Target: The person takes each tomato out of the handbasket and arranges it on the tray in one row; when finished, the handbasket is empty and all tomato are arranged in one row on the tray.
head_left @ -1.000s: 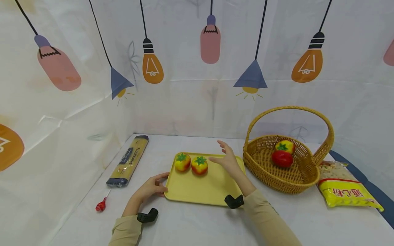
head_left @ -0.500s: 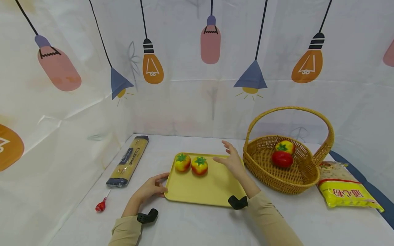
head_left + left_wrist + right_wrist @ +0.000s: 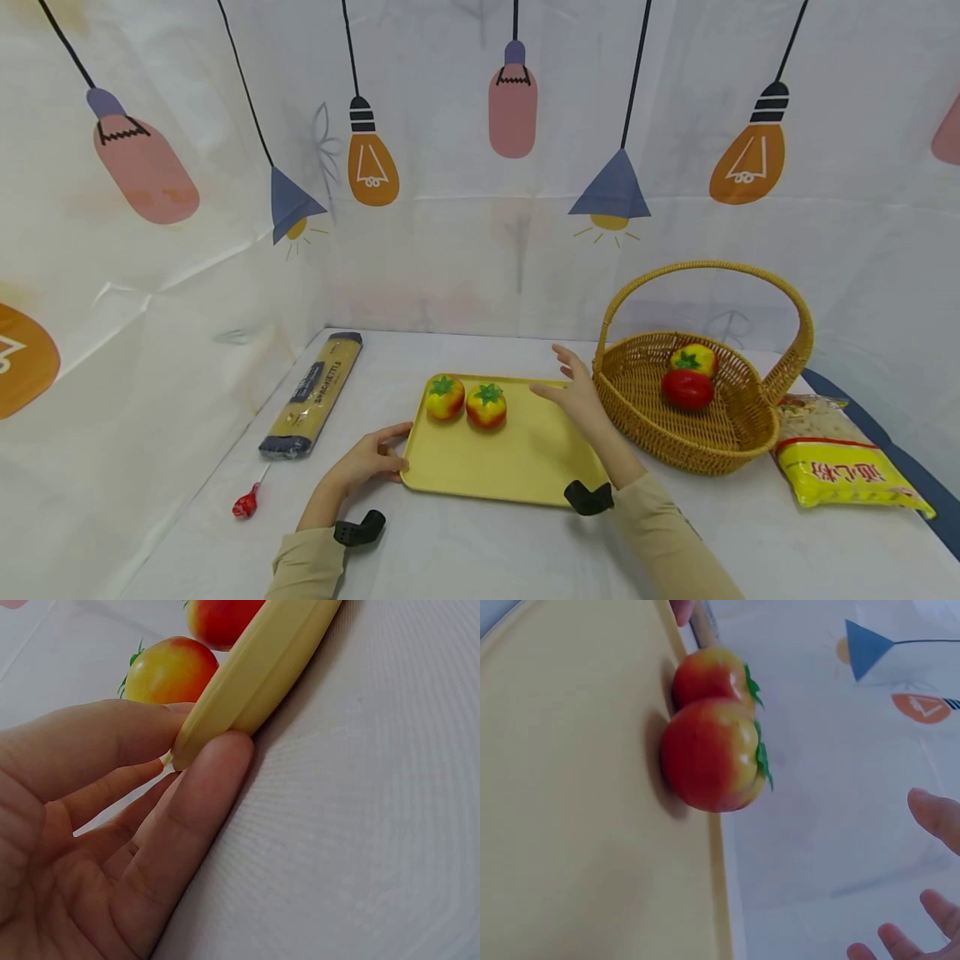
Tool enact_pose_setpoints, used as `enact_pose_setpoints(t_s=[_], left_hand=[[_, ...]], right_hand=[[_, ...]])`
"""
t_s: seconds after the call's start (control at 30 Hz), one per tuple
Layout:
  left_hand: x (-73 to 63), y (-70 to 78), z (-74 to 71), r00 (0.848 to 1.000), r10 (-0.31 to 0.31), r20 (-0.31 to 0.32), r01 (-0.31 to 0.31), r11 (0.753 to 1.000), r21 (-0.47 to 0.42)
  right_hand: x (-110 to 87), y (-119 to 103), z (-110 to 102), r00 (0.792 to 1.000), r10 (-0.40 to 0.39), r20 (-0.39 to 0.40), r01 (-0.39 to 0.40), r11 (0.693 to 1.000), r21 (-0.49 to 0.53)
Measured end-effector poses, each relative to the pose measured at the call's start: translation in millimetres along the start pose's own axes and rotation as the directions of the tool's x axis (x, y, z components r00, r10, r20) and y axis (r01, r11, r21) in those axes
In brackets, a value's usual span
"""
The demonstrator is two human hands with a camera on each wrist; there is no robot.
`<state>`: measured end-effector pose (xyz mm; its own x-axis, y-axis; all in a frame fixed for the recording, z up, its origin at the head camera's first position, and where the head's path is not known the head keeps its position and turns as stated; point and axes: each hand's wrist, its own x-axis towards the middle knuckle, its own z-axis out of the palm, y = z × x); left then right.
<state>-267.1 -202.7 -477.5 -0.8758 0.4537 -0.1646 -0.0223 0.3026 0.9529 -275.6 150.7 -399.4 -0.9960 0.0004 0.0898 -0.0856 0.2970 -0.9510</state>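
In the head view a yellow tray (image 3: 525,462) lies on the white table, with two red-and-yellow tomatoes with green tops near its back left corner, one tomato (image 3: 446,397) left of the other tomato (image 3: 486,407). My left hand (image 3: 366,460) pinches the tray's left edge; the left wrist view shows thumb and fingers on either side of the rim (image 3: 262,671). Over the tray's right side hovers my right hand (image 3: 583,402), fingers spread and holding nothing. Both tomatoes, including the nearer tomato (image 3: 712,756), also show in the right wrist view, apart from that hand.
A wicker basket (image 3: 630,417) with a tall handle stands right of the tray, holding a tomato (image 3: 694,359) and a red fruit (image 3: 687,389). Beyond it lies a yellow food bag (image 3: 847,471). Spaghetti (image 3: 315,396) and a red lollipop (image 3: 246,504) lie at left.
My right hand has drifted to the right over the tray, toward the basket, with its fingers still spread. The left hand, tray and tomatoes stay where they were.
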Motion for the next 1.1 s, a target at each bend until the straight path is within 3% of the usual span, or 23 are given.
enact_pose_setpoints(t_s=[0.87,1.1], left_hand=[[1.2,-4.9,1.5,1.0,-0.003,-0.004,0.003,1.0,-0.006],[1.9,-5.4,-0.2,1.0,0.002,-0.018,-0.002,1.0,0.015]], right_hand=[[-11.6,5.2,-37.2,0.999,0.008,-0.054,-0.003,0.996,0.086],[-13.5,0.7,-46.7,0.995,-0.004,-0.099,0.013,0.996,0.088]])
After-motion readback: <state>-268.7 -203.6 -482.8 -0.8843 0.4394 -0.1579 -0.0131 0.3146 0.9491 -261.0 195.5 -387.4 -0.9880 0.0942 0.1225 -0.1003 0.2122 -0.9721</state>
